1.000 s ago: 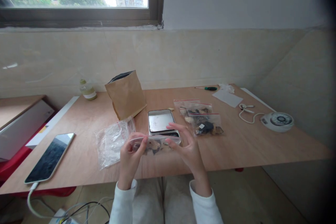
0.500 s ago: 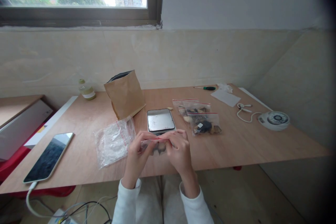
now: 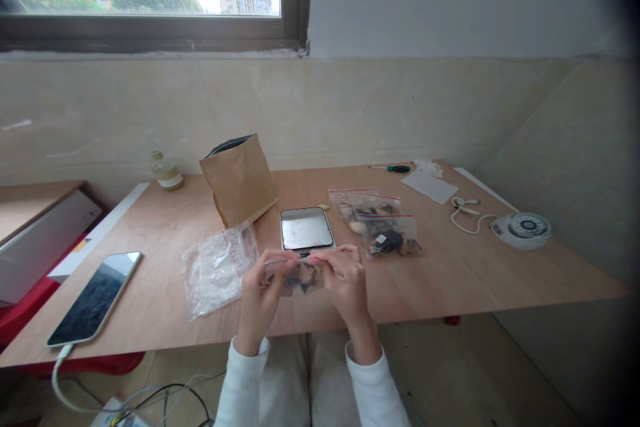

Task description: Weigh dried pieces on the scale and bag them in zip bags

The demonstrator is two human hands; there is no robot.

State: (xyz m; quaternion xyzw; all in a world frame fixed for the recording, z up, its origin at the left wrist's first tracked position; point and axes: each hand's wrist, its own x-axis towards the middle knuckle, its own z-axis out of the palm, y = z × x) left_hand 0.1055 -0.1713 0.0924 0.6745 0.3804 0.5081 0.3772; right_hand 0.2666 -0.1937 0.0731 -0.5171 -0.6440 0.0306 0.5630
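Between my two hands is a small clear zip bag (image 3: 304,276) with dark and brown dried pieces inside. My left hand (image 3: 264,287) pinches its top edge on the left, thumb against fingers. On the right, my right hand (image 3: 345,280) pinches the same edge. Just beyond my fingertips lies a digital scale (image 3: 306,228) with a bare metal plate, its front edge partly hidden by my hands. A pile of clear plastic zip bags (image 3: 217,273) rests left of my left hand. Several filled zip bags (image 3: 390,237) lie to the right of the scale.
A brown paper bag (image 3: 239,180) stands open behind the plastic pile. Left are a phone (image 3: 95,300) on a cable and a bottle (image 3: 167,172). Toward the right sit a screwdriver (image 3: 397,169), a white card (image 3: 430,185) and a round white device (image 3: 523,230) with a cord.
The held bag has tilted so more of its contents face me. My fingers have shifted slightly along its top edge, and my right hand has moved a little to the right.
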